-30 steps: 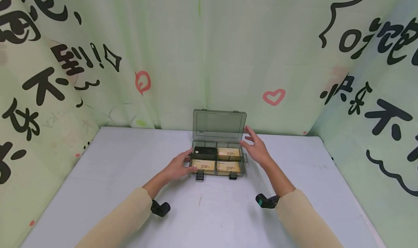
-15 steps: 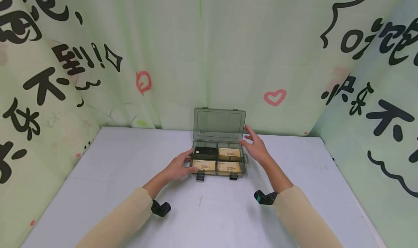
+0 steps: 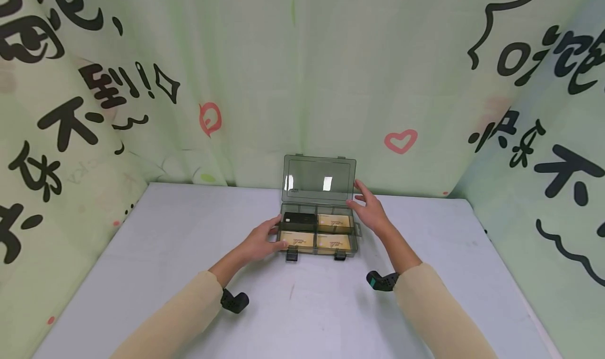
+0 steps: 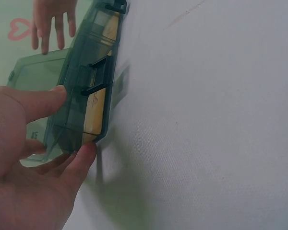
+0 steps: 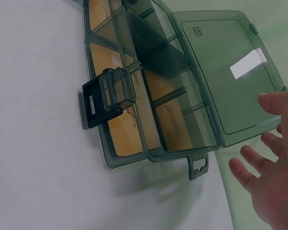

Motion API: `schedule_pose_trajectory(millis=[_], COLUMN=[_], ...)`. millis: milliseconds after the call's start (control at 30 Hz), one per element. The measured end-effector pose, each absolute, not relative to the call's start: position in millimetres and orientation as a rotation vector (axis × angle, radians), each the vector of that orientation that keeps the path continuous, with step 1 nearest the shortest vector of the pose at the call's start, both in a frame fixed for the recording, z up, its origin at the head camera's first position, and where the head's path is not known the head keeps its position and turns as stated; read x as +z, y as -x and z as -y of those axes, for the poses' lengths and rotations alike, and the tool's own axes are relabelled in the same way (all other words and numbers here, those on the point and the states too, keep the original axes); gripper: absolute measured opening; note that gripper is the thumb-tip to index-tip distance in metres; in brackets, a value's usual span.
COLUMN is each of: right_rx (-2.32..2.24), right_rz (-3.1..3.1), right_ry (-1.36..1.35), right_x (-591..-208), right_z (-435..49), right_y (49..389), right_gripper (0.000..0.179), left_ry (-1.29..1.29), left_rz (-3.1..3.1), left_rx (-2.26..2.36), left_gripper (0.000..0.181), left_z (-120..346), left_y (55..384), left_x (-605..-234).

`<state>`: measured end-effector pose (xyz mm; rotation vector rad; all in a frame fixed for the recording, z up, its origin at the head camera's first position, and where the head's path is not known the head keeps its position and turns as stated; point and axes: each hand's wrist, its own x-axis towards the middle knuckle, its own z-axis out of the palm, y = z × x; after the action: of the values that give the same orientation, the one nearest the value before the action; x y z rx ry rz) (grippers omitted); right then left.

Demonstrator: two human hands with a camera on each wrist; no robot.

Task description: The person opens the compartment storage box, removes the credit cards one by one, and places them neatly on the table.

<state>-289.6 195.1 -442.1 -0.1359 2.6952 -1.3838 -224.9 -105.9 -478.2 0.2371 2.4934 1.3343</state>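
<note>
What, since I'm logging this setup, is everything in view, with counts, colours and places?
Table: 1, white, under everything
Cloth: count unclear, pale green with black and pink marks, behind the table and at both sides
Box: 1, see-through grey-green, on the table's far half
Lid: 1, see-through grey-green, raised at the box's back
Latches: 2, black, box's front edge
Tab: 1, grey-green, box's right side
Yellow packs: 3, two in front, one behind the right one, inside the box
Black pack: 1, black, behind the left front pack
Wrist cameras: 2, black, one per wrist
Sleeves: 2, beige, both forearms
Left hand: 1, bare, gripping the box's left side
Right hand: 1, bare, by the lid's right edge
</note>
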Motion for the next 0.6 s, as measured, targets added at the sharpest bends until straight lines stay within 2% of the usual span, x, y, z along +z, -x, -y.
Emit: schedule_pose_trajectory(millis=[600], right_rx=[-1.321], right_rz=[-2.7], right_ry=[0.105], right_x=[-440.5], right_z=[-192.5], right_y=[294.2], right_gripper=[0.071], left_ry=[-0.213], left_rz=[-2.504], left_rx=[1.322], left_gripper=[0.08], left_z=[105.0], left_y=[225.2], left_x=[-478.1])
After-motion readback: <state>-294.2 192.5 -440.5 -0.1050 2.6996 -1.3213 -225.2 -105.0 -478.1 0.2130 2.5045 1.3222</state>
